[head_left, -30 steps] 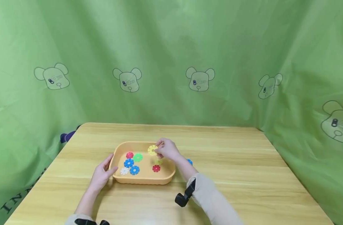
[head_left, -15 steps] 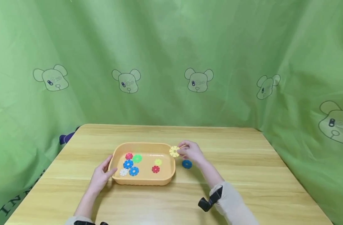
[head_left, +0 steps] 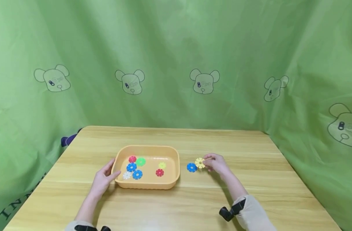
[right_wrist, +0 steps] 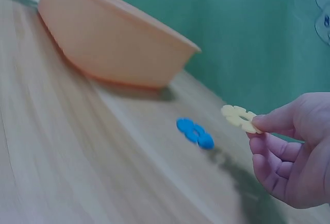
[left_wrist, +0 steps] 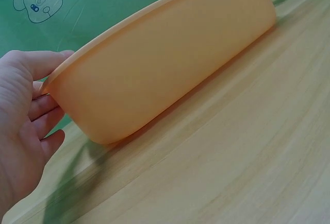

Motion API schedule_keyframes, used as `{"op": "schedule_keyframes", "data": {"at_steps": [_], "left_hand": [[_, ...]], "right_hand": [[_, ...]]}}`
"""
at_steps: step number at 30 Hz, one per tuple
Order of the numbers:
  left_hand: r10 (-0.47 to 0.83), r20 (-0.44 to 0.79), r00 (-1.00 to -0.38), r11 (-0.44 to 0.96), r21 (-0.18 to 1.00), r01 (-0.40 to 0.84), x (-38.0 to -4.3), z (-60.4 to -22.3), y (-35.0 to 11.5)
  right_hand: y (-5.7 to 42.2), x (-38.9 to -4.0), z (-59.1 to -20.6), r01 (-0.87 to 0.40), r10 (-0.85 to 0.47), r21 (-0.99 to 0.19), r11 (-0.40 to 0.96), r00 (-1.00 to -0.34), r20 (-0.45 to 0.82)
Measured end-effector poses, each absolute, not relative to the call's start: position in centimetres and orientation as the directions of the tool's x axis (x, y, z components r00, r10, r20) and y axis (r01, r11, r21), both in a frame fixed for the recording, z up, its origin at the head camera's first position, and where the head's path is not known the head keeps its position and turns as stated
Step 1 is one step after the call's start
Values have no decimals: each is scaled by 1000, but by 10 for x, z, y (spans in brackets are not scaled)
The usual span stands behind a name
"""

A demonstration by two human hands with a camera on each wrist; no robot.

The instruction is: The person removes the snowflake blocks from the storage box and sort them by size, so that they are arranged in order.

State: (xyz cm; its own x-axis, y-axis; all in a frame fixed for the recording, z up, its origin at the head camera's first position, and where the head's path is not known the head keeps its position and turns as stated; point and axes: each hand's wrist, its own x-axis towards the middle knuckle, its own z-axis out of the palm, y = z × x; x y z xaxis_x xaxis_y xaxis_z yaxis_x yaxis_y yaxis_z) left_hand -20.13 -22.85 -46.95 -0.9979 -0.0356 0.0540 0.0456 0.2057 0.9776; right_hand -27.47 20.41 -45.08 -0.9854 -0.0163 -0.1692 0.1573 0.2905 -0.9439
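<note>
My left hand [head_left: 102, 182] grips the left end of an orange plastic tub [head_left: 148, 186], thumb over the rim and the other fingers along the outside wall. In the right wrist view my right hand [right_wrist: 304, 152] pinches a pale yellow notched snowflake disc [right_wrist: 230, 112] between thumb and fingertips, held above the table. Just left of it, a blue snowflake disc [head_left: 188, 167] lies on the tabletop; the yellow one overlaps its edge in the head view.
Inside the tub lie several more discs: a green disc [head_left: 140, 159], a white disc [head_left: 124, 175], a small yellow disc [head_left: 162, 163], and red and blue ones. The wooden table [head_left: 251, 154] backs onto a green curtain [head_left: 170, 106].
My right hand has carried the yellow snowflake disc from over the tub rightward, past its right rim, to beside the blue disc on the table. My left hand has stayed at the tub.
</note>
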Motion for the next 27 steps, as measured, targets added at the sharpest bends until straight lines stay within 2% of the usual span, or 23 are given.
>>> {"op": "schedule_keyframes", "data": {"at_steps": [7,15,22,27], "left_hand": [[-19,36,-999,212,977,32,-200,-469,-232],[-10,49,-999,207,977,46,-200,-471,-232],[-16,54,-998,214,976,50,-199,-471,-233],[-7,50,-999,216,975,47,-199,-470,-233]], "right_hand": [[218,-274,-462,194,4,-910,365,-978,-207],[219,-272,-465,106,-13,-881,462,-992,-126],[211,-276,-471,66,22,-767,638,-997,-68],[210,-277,-470,91,29,-783,615,-995,-94]]}}
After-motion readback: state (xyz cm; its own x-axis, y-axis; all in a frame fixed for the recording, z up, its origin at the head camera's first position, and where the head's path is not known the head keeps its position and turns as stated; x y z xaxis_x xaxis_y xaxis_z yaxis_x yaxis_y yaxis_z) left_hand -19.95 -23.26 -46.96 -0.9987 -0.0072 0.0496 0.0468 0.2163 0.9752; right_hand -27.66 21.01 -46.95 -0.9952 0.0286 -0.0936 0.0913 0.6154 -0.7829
